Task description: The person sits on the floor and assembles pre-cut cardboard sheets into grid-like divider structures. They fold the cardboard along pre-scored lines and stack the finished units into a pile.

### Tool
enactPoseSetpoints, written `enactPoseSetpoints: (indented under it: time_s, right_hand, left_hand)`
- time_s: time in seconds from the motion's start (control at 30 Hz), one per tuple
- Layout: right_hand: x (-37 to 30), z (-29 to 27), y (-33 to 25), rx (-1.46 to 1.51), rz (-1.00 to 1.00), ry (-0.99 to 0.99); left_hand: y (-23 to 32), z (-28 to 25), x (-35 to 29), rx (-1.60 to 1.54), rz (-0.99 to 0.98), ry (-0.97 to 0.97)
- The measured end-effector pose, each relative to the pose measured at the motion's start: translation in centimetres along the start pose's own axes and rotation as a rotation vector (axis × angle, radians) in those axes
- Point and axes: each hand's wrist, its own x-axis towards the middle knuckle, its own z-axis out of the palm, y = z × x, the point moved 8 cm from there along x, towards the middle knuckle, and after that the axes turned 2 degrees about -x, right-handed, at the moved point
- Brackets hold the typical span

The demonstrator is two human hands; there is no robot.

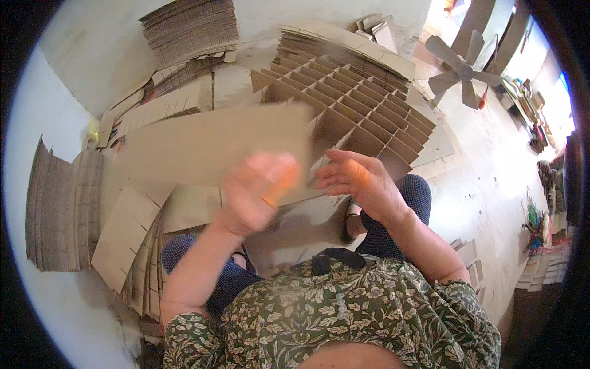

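Observation:
A large plain brown cardboard sheet [203, 144], smeared by motion, is in my left hand [261, 187]. That hand is blurred near the sheet's right end, fingers curled, with orange wrapping on a finger. My right hand [356, 178] is just off the sheet's right edge, fingers stretched out and slightly apart, holding nothing; an orange wrap shows on it too. Beyond my right hand lies a cardboard divider grid [350, 104], its slotted strips crossed into several square cells. Its near left corner is partly hidden behind the sheet.
Slotted cardboard strips [126, 237] are piled at my left, beside a tall stack [64, 209] by the wall. More stacks [193, 34] stand at the back, with flat sheets [350, 46] behind the grid. A fan [465, 72] stands far right; tangled coloured strands [536, 224] lie at the right.

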Motion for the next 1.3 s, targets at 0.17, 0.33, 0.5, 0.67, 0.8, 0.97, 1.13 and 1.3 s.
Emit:
enactPoseSetpoints:
  time_s: [0.17,0.33,0.5,0.67,0.8,0.97,1.13,1.3]
  right_hand:
    - [-0.4,-2.9,0.1,0.111,0.037,0.25]
    - [-4.2,-10.6,-5.4,0.096,-0.463,0.446]
    - [-6.6,-14.6,-5.1,-0.206,-0.566,0.577]
    - [-6.2,-13.6,-4.2,-0.647,-0.447,0.639]
    - [-6.6,-14.4,-4.8,-0.522,-0.592,0.643]
    - [-6.0,-16.1,-4.2,-0.698,-0.535,0.628]
    - [-6.1,-15.8,-4.1,-0.707,-0.543,0.613]
    - [-5.8,-14.1,-4.1,-0.83,-0.477,0.626]
  left_hand:
    - [6.3,5.8,-0.5,-0.034,0.215,-0.118]
    - [2.1,4.6,-2.4,0.05,-0.092,-0.051]
    - [-1.8,4.7,-6.2,-0.117,-0.453,0.0]
    - [-2.7,5.7,-7.6,-0.134,-0.514,-0.018]
    - [-2.7,6.6,-7.9,-0.163,-0.522,-0.065]
    - [-2.9,8.1,-8.9,-0.181,-0.576,-0.152]
    - [-3.4,9.3,-9.7,-0.217,-0.59,-0.196]
    - [-3.2,9.9,-10.0,-0.203,-0.594,-0.231]
